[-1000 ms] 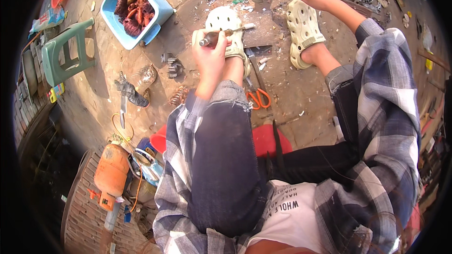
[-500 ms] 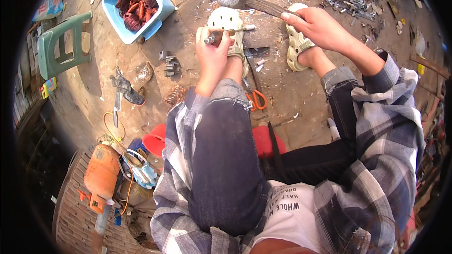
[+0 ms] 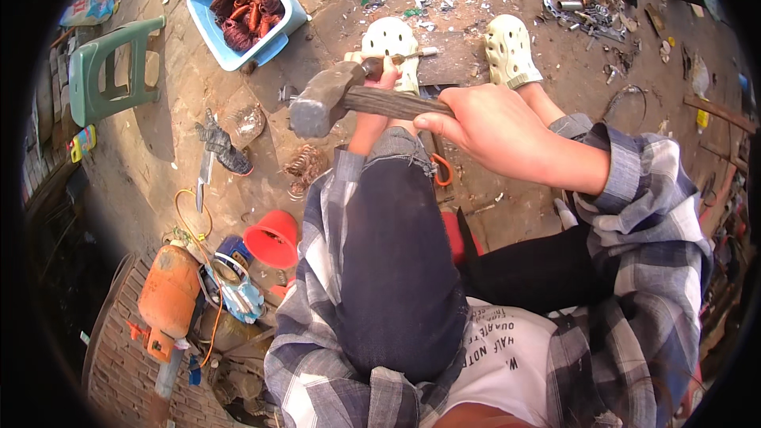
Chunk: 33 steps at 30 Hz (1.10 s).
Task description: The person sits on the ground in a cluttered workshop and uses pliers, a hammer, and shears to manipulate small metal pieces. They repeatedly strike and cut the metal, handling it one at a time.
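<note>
My right hand [image 3: 495, 127] is closed round the wooden handle of a hammer [image 3: 325, 99], held up in front of my left forearm. The broad metal head points left and covers part of my left hand [image 3: 388, 76]. Beyond it, the left fingers are wrapped round a dark-handled tool with a thin shaft [image 3: 407, 56], like a screwdriver or chisel. That shaft points right, toward a small white piece [image 3: 429, 51] by a flat dark slab [image 3: 448, 59] on the ground. Cream clogs [image 3: 507, 47] are on my feet, either side of the slab.
A blue tub [image 3: 277, 36] holds reddish-brown coils. To the left are a green stool [image 3: 111, 71], a grey glove [image 3: 222, 147] with a knife [image 3: 204, 170] and an orange gas cylinder [image 3: 170, 281]. A red bucket [image 3: 273, 242], orange scissors handles [image 3: 444, 170] and scattered metal parts [image 3: 583, 0] lie around.
The hammer has swung down and nearer to me, its head now in front of my left forearm. My left hand keeps the thin-shafted tool. The view has shifted slightly.
</note>
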Each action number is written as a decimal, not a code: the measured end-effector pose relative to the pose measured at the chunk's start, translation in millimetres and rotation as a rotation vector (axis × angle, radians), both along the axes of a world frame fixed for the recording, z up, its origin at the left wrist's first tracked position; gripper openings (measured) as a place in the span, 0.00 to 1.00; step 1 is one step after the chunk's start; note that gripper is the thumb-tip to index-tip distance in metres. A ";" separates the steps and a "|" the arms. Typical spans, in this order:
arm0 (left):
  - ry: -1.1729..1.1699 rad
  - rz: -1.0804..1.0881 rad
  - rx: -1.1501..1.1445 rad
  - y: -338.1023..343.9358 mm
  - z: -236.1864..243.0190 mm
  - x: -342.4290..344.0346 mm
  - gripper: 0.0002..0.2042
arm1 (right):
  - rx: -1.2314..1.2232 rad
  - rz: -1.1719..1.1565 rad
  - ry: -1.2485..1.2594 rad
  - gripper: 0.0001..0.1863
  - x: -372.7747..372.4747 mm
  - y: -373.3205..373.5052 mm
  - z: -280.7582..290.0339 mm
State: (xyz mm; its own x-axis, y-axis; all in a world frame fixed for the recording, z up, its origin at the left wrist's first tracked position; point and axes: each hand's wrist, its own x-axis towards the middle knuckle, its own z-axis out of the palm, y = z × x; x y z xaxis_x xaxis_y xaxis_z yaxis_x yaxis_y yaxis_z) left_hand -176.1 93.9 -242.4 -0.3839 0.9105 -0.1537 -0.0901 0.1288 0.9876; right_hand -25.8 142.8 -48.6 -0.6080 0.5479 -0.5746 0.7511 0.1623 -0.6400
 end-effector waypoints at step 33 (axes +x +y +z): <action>-0.252 0.210 0.031 2.8 -39.1 10.3 0.12 | 0.158 -0.173 -0.068 0.23 -44.1 -71.4 2.1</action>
